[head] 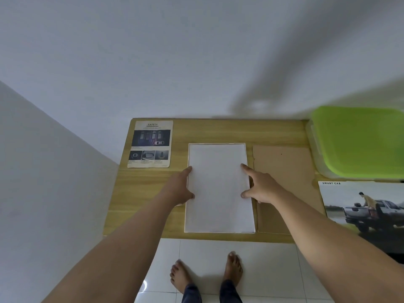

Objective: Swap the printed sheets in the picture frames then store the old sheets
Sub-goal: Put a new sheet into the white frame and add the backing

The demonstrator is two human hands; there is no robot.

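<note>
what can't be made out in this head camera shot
Head view:
White sheet: underside hidden, it lies flat.
SMART CAB print: cut off by the right edge.
Green-lidded box: contents hidden by lid, right side cut off.
SAFETY sheet: captions too small to read.

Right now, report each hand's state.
Left hand: open, touching the left edge of the white sheet.
Right hand: open, forefinger and thumb on its right edge.
</note>
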